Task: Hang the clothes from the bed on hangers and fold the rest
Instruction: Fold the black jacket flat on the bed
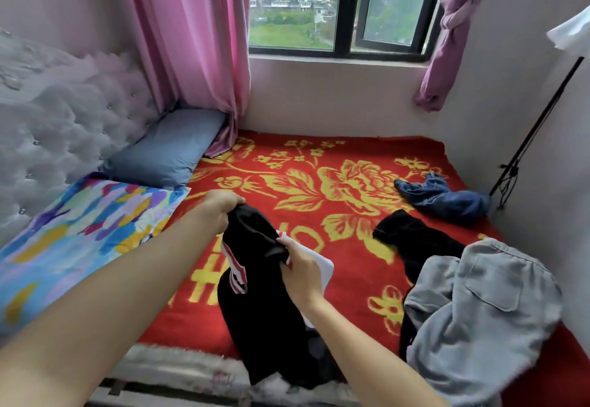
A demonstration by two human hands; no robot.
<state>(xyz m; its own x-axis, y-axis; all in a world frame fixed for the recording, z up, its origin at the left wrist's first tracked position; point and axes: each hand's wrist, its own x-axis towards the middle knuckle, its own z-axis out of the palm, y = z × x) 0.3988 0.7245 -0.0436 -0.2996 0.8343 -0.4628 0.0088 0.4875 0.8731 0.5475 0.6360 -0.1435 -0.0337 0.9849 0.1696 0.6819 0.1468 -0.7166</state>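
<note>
Low in the frame, a black garment [265, 317] with red-and-white trim is gripped at its top by the left hand [220, 207] and pinched by the right hand [301, 271], above the red blanket [335, 148]. A grey garment [485, 311] is seen lower right, a denim garment [447, 196] farther right.

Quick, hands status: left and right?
Left hand: closed, gripping the black garment at its top.
Right hand: closed, pinching the same garment lower down.
</note>
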